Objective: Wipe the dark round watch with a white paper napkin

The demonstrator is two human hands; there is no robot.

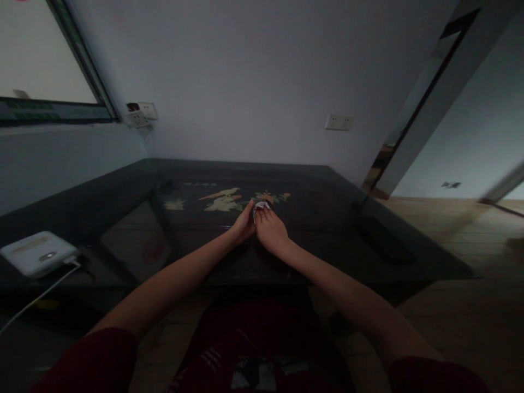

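My left hand (244, 225) and my right hand (271, 230) meet just above the middle of the dark glossy table (327, 191). Between the fingers shows a crumpled white tissue or cloth (262, 205), pressed by the fingers of my right hand. A small dark object (269, 203) with a curved edge sticks out beside the white piece; its kind is too small and dim to make out. My left hand is closed around the near left side of this bundle, its thumb pointing up. Most of what lies between the palms is hidden.
At the left of the table lies a white box-shaped device (39, 254) with a white cable (41, 297). A flat dark object (385, 240) rests toward the right edge. Bird and flower pictures (223, 200) decorate the tabletop. Wall sockets (339, 122) are behind.
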